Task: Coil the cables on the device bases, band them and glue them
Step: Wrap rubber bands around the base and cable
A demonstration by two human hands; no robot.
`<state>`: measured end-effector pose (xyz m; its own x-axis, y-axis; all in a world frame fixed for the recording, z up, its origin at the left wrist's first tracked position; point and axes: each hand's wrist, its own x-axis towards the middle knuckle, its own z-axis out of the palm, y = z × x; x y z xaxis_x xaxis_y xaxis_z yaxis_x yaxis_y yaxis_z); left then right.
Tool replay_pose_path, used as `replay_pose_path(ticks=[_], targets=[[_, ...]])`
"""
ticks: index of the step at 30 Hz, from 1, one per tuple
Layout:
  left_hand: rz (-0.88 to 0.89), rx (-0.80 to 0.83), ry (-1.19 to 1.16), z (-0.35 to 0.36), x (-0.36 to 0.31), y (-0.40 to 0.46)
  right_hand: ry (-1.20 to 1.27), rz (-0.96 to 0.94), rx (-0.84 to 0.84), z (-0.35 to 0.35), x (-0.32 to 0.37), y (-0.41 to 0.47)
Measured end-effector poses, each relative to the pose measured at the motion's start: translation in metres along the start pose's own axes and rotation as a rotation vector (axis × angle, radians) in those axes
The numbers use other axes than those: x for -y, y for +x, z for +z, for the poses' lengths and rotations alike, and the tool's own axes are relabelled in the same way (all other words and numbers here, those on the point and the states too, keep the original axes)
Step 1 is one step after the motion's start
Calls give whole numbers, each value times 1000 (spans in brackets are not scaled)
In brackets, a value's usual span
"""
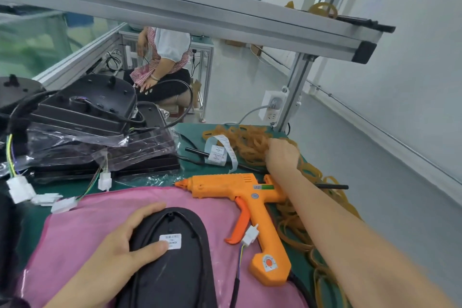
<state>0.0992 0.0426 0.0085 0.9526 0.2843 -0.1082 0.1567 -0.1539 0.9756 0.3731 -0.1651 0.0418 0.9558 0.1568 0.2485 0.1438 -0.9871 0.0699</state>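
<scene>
nearest, the left hand (120,255) lies flat on a black device base (170,257) resting on a pink cloth (82,227), its grip spread, thumb beside the white label (170,241) and fingers over the far-left rim, pressing rather than pinching. the base's thin cable (237,275) runs off its right edge and ends in a white connector (250,234) lying against the handle of the orange glue gun (250,197), which lies on its side just right of the cloth, nozzle pointing left. the cable looks uncoiled and unbanded, so the task seems early for this base. farther right, the right hand (281,155) reaches across the gun into a heap of tan rubber bands (245,142) on the green tabletop (190,130); its fingers curl down into the pile, and whether they have closed on a band cannot be told. to do this well, it should tease out a single band, since the loops are tangled and may drag others along, and keep the forearm clear of the gun's nozzle. the left hand should keep the base steady so the cable can be wound tight. to the far left sits a stack of bagged bases (100,137) with loose wires and white plugs.
</scene>
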Motion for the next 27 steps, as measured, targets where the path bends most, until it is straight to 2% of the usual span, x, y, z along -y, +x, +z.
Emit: replay_pose_path(ticks=[3,4,5,7,8,10,13,15,16,18,20,21,23,25,27], targets=[[-29,31,-50,-1,-7,-4,36,-19,-90,-11,-5,-11],[-32,28,-77,-2,-10,-5,157,-13,-107,-18,-6,-17],[-15,-6,-69,-4,-16,-8,387,-7,-103,-27,-6,-26],[105,-143,27,-6,-33,-10,1011,-16,-42,-51,-2,-48],[178,-204,60,-6,-43,-8,1262,-29,6,-63,3,-62],[271,-233,104,-1,-63,0,1580,-88,198,-81,16,-89],[315,-33,112,17,-90,13,1838,-237,515,-96,42,-128],[329,147,30,23,-99,17,1870,-335,579,-103,52,-144],[331,187,10,22,-100,17,1887,-375,588,-106,54,-149],[335,167,47,13,-103,17,1920,-423,659,-113,52,-156],[387,106,104,4,-108,20,1905,-376,842,-118,51,-162],[465,75,173,1,-113,22,1824,-346,948,-120,51,-163],[653,30,416,0,-121,22,1502,-393,1091,-126,50,-164],[746,8,632,4,-124,17,1119,-537,1096,-134,48,-160],[788,-45,657,7,-123,10,781,-665,988,-143,46,-153]])
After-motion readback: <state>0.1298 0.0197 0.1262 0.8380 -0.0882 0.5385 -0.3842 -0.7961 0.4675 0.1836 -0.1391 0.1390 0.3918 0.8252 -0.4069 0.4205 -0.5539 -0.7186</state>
